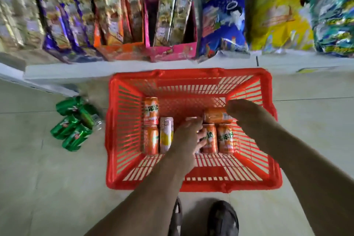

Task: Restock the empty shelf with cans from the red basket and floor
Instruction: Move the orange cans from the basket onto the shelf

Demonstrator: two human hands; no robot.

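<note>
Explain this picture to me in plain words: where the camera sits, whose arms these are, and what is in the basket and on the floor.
There is no machine here. The single picture comes from a camera worn on a person's head, looking down at their own two bare arms and their shoes.

On the tiled floor stands a red basket, in front of a white shelf that carries snack bags and boxes. Drink cans lie on their sides in the basket: several orange cans and a pale yellow can.

The left hand is down among the cans in the middle; whether its grip has closed on one I cannot tell. The right hand is at the end of a sideways orange can, seemingly about to take it.

To the left of the basket, a bundle of green cans lies on the floor.
</note>
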